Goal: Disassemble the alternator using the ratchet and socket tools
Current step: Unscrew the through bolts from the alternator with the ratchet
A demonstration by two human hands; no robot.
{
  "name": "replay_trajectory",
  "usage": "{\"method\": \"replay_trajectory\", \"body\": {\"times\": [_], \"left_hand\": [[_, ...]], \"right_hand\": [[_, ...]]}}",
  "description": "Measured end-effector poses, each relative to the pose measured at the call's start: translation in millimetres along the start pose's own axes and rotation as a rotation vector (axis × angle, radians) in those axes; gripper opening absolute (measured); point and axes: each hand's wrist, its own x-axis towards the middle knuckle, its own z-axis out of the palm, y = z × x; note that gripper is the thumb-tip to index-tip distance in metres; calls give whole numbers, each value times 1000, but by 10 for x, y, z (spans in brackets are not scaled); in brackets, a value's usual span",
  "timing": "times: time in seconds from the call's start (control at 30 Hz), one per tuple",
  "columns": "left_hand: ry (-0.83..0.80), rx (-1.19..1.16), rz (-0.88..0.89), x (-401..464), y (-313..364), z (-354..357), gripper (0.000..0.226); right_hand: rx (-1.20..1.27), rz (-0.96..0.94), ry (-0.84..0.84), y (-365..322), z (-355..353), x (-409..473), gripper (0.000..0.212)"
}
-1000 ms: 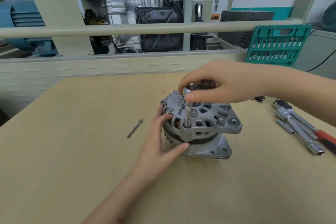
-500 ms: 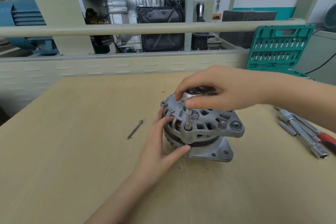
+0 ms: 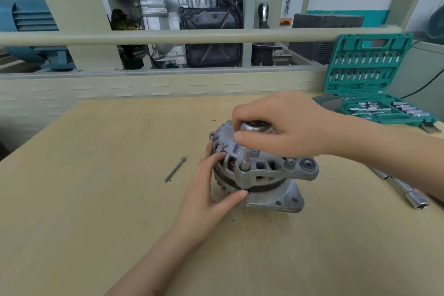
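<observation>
Right hand (image 3: 283,127) pinches the socket (image 3: 245,158) on the alternator (image 3: 264,170), lower than a second ago; bolt probably seated again, not withdrawn. Left hand (image 3: 211,190) clamps the housing.

Grey metal on pale wood.
The alternator (image 3: 262,170) is dull silver-grey with copper windings showing; the table (image 3: 96,199) is light tan woodgrain; right of the alternator, the tool case (image 3: 374,79) is teal-green.
</observation>
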Motion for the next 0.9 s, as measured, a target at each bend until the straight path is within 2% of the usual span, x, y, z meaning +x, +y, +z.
{"method": "replay_trajectory", "body": {"times": [0.1,0.2,0.3,0.47,0.6,0.67,0.8,0.9], "left_hand": [[-1,3,3,0,-21,5,59],[-4,10,1,3,-40,3,60],[-16,10,11,6,-54,-3,59],[-34,0,17,12,48,-49,57],[72,73,151,94,324,-174,49],[-4,113,217,248,487,-246,35],[-365,-8,167,511,591,-317,16],[-381,-61,135,540,524,-309,4]], "right_hand": [[-39,12,48,13,80,78,32],[-36,-122,98,52,128,164,20],[86,-237,129,80,156,187,12],[138,-322,150,102,188,232,13],[126,-310,125,97,167,202,12],[120,-292,105,90,152,188,12],[96,-260,77,62,123,176,15],[55,-228,33,45,86,161,16]]}}
